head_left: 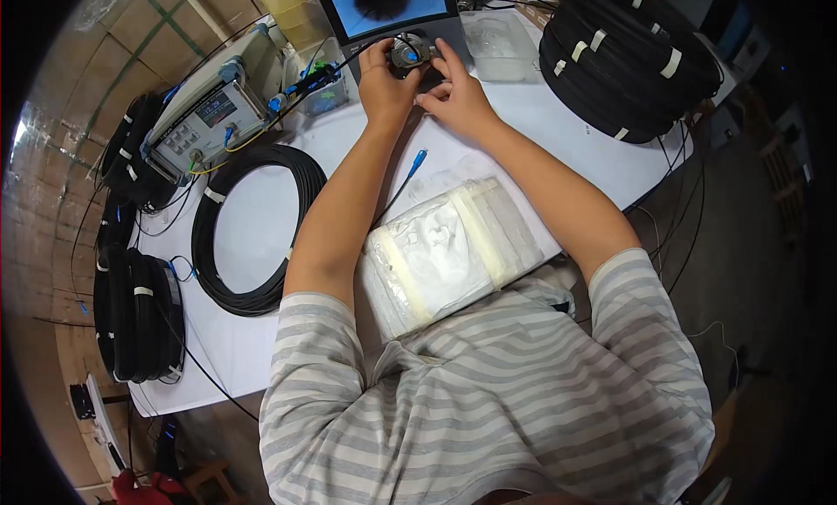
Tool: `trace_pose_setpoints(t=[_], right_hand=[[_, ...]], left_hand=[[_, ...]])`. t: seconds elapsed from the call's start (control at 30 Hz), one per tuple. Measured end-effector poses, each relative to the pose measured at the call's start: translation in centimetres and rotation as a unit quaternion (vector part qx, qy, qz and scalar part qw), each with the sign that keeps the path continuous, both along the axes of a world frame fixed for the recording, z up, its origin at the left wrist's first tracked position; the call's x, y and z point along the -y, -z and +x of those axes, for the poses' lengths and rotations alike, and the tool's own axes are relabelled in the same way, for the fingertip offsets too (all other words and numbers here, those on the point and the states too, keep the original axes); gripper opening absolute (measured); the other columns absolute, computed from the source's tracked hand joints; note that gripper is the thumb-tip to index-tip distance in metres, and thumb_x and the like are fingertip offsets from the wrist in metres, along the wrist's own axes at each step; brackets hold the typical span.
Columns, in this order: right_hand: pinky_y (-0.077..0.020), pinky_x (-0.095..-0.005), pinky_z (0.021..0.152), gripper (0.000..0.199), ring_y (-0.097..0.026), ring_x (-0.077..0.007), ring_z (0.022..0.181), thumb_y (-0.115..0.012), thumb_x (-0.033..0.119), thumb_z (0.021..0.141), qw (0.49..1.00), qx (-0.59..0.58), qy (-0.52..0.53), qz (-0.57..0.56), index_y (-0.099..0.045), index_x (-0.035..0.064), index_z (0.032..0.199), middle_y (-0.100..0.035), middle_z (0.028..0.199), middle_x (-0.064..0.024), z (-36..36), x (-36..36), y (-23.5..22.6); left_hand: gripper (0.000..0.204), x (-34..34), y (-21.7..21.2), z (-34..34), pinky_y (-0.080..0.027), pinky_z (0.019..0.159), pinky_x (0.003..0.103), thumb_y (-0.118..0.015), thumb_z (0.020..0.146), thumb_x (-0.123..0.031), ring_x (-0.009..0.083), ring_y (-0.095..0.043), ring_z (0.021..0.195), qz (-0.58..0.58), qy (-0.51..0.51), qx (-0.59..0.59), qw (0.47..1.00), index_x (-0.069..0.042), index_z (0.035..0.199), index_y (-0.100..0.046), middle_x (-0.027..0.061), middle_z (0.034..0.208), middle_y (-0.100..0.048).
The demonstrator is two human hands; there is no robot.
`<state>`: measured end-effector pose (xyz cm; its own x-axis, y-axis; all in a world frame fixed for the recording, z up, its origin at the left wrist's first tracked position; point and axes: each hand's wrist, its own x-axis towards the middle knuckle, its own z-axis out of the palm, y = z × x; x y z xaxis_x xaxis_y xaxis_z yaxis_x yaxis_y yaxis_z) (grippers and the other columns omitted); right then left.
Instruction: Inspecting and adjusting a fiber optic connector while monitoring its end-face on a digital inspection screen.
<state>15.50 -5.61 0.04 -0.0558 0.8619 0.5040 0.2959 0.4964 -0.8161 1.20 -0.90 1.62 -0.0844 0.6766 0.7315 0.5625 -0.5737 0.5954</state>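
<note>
Hands at a white table [558, 130]: left hand [384, 82] and right hand [458, 95] pinch a small round inspection scope [410, 54], fingers curled closed around it.

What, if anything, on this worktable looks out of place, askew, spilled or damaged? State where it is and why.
Little stands out. A blue-tipped cable end lies loose between the forearms. The taped white bundle sits askew, overhanging the table edge. Both hands, left hand and right hand, are on the small round device.

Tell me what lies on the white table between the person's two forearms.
In the head view, a thin black cable ending in a blue connector lies between the forearms, with a taped white plastic-wrapped bundle nearer the body on the white table.
</note>
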Motion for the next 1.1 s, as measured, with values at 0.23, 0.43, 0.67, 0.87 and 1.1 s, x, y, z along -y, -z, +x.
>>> trace_pose_setpoints(t=[0.23,0.43,0.67,0.87,1.1], right_hand=[[-0.0581,-0.0337,0.085,0.105,-0.076,-0.0230,0.090,-0.080,0.011,0.080,1.000,-0.003,-0.020,0.005,-0.014,0.0062,0.163,-0.052,0.148,-0.0293,0.0,0.3,0.1],[-0.0583,-0.0335,0.085,0.105,-0.076,-0.0227,0.091,-0.079,0.010,0.080,1.000,-0.008,-0.014,-0.006,-0.014,0.0065,0.163,-0.053,0.147,-0.0281,0.0,0.3,0.2],[-0.0583,-0.0328,0.085,0.108,-0.076,-0.0213,0.089,-0.080,0.011,0.081,1.000,0.000,-0.006,-0.018,-0.010,0.0094,0.164,-0.054,0.146,-0.0291,-0.1,0.2,0.3],[-0.0580,-0.0321,0.085,0.110,-0.075,-0.0195,0.088,-0.080,0.011,0.082,1.000,0.001,-0.007,-0.027,-0.007,0.0104,0.165,-0.054,0.145,-0.0309,0.0,0.2,0.4],[-0.0572,-0.0309,0.086,0.113,-0.074,-0.0183,0.089,-0.080,0.011,0.082,0.999,0.000,-0.022,-0.036,-0.003,0.0112,0.165,-0.051,0.147,-0.0318,-0.1,0.4,0.3]], left_hand=[[0.059,0.5,-0.1,-0.3,-0.059,0.080,0.035,-0.089,0.074,-0.017,0.0256,-0.071,0.095,0.021,0.000,-0.010,1.000,-0.006,0.124,-0.059,0.0103,0.123,-0.059],[0.061,0.7,-0.1,-0.4,-0.057,0.085,0.037,-0.087,0.075,-0.014,0.0286,-0.069,0.104,0.000,0.019,-0.017,1.000,-0.005,0.128,-0.058,0.0121,0.124,-0.062],[0.071,-0.3,1.0,-1.2,-0.052,0.096,0.042,-0.084,0.076,-0.010,0.0371,-0.062,0.117,0.064,0.030,-0.052,0.996,-0.006,0.140,-0.052,0.0161,0.133,-0.063],[0.074,0.3,0.8,-1.3,-0.053,0.094,0.043,-0.082,0.078,-0.010,0.0372,-0.063,0.114,0.037,0.031,-0.083,0.995,-0.007,0.145,-0.049,0.0158,0.128,-0.066],[0.077,0.2,0.6,-1.3,-0.053,0.094,0.043,-0.082,0.077,-0.010,0.0369,-0.063,0.114,0.019,0.030,-0.080,0.996,-0.007,0.146,-0.047,0.0165,0.128,-0.065]])
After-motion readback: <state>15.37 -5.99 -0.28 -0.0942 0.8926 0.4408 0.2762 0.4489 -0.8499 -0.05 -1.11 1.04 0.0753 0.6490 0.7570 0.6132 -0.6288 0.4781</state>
